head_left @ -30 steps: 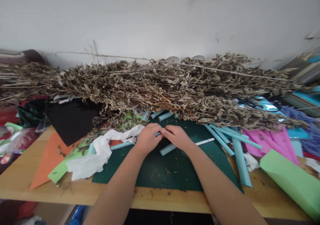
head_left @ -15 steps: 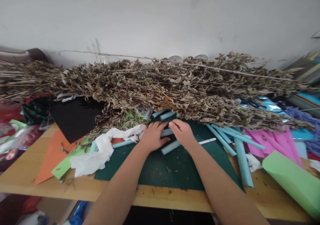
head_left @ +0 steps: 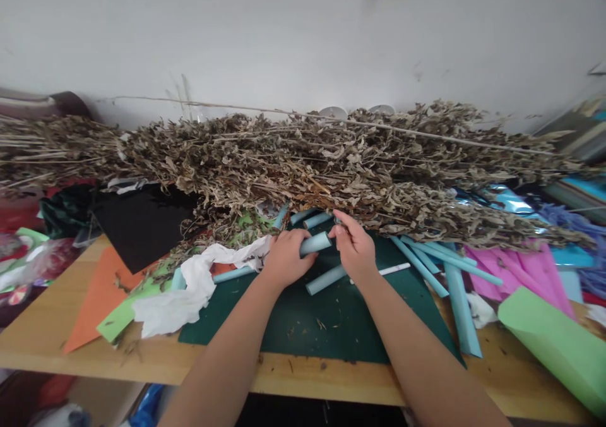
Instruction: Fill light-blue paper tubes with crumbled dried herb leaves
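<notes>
Wooden table (head_left: 42, 335) — the base for everything, crowded to its edges.

Heap of dried leafy branches (head_left: 303, 162) — lies across the whole back of the table, along the wall.

Dark green cutting mat (head_left: 322, 326) — at the centre front, flecked with leaf crumbs.

Light green paper sheet (head_left: 553, 342) — at the near right corner.

Orange paper (head_left: 89, 304) and crumpled white tissue (head_left: 184, 294) — left of the mat, the tissue overlapping its edge.

Loose blue paper rolls (head_left: 440, 263) — fanned out on the mat's right side, with pink paper just beyond them.

Left hand (head_left: 284, 258) — curled around a rolled blue paper tube (head_left: 316, 243), lifted just above the mat.

Right hand (head_left: 355, 247) — fingertips pinched at the tube's right end, close under the branches.

A second blue roll (head_left: 326, 279) — flat on the mat, just below both hands.
</notes>
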Demonstrator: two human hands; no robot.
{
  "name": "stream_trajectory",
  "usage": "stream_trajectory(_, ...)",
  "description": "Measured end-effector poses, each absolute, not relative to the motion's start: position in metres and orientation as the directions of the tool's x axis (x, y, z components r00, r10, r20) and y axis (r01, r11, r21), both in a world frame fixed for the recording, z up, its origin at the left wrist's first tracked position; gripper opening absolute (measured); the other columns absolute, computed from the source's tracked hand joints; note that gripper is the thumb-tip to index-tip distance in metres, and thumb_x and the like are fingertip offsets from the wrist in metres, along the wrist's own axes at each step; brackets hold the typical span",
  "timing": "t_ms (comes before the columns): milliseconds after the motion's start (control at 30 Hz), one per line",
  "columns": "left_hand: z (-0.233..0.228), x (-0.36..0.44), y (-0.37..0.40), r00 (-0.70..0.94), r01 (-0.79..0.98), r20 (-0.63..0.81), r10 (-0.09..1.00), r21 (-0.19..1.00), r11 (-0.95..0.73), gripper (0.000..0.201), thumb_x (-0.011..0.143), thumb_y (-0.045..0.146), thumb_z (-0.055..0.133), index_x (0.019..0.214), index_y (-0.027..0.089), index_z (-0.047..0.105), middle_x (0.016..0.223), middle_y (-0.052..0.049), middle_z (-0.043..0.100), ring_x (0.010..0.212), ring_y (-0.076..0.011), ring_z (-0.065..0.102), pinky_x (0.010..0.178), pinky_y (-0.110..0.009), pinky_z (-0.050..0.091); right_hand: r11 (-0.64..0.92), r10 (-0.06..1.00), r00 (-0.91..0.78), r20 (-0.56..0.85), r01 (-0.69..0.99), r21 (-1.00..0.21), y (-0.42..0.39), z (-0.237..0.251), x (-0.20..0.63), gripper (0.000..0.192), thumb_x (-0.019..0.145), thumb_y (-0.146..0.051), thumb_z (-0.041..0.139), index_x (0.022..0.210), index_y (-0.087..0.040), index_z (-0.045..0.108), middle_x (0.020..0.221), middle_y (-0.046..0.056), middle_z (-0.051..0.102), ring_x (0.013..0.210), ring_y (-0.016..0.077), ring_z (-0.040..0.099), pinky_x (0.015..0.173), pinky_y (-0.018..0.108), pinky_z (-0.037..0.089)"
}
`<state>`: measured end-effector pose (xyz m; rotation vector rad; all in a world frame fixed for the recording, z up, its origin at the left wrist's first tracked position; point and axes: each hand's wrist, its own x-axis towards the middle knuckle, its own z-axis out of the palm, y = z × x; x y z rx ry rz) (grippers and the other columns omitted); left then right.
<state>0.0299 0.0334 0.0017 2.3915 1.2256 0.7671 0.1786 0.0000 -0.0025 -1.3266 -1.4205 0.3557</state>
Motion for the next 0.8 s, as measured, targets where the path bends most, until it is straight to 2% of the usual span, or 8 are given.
stream_trajectory(167,0.0,0.027,0.034,0.417,0.521,0.361,0.834,0.657,-0.545,0.02,0.065,0.016,0.049,0.081,0.02,0.037,0.075,-0.001,0.048,0.071,-0.0155,0.048,0.065,-0.03,0.039,0.335,0.819,0.272,0.505,0.488,-0.806,0.0,-0.004,0.18,0.018,0.081,-0.028,0.037,0.089,-0.018,0.051,0.067,0.001,0.057,0.044,0.0091,0.046,0.047,0.023,0.038)
stream_trajectory(267,0.001,0.028,0.031,0.441,0.358,0.425,0.79,0.724,-0.59,0.022,0.063,0.01,0.044,0.08,0.02,0.033,0.078,0.001,0.046,0.071,-0.0116,0.046,0.065,-0.024,0.039,0.334,0.834,0.254,0.489,0.473,-0.815,0.0,-0.005,0.179,0.013,0.08,-0.028,0.04,0.083,-0.018,0.048,0.059,-0.002,0.057,0.039,0.0081,0.044,0.043,0.021,0.037)
stream_trajectory(400,0.002,0.03,0.025,0.519,0.109,0.478,0.709,0.785,-0.61,0.024,0.058,0.005,0.042,0.076,0.019,0.034,0.077,0.0,0.045,0.071,-0.0118,0.045,0.066,-0.025,0.037,0.352,0.848,0.2,0.49,0.48,-0.804,-0.001,-0.004,0.18,0.012,0.08,-0.028,0.04,0.076,-0.018,0.046,0.053,-0.003,0.054,0.039,0.0079,0.045,0.043,0.02,0.036)
stream_trajectory(600,0.005,0.032,0.02,0.696,0.037,0.359,0.622,0.847,-0.53,0.022,0.052,0.005,0.043,0.071,0.017,0.042,0.072,0.0,0.045,0.068,-0.0136,0.043,0.063,-0.025,0.036,0.373,0.858,0.128,0.497,0.51,-0.775,-0.003,-0.001,0.18,0.024,0.081,-0.033,0.035,0.067,-0.018,0.046,0.041,-0.005,0.043,0.037,0.0086,0.043,0.043,0.02,0.034)
stream_trajectory(700,0.002,0.033,0.02,0.684,0.001,0.312,0.66,0.904,-0.428,0.017,0.055,0.008,0.047,0.069,0.016,0.043,0.067,0.001,0.045,0.064,-0.0126,0.043,0.06,-0.024,0.036,0.348,0.861,0.146,0.487,0.529,-0.774,-0.002,-0.003,0.18,0.027,0.081,-0.035,0.033,0.066,-0.018,0.047,0.043,-0.004,0.043,0.04,0.0092,0.043,0.044,0.02,0.034)
stream_trajectory(800,-0.005,0.035,0.022,0.586,-0.006,0.289,0.757,0.936,-0.352,0.013,0.063,0.016,0.051,0.071,0.017,0.041,0.066,0.003,0.043,0.059,-0.0098,0.043,0.057,-0.022,0.037,0.301,0.857,0.2,0.475,0.553,-0.777,0.001,-0.005,0.181,0.026,0.082,-0.034,0.033,0.072,-0.017,0.051,0.048,-0.003,0.046,0.045,0.0103,0.044,0.047,0.021,0.034)
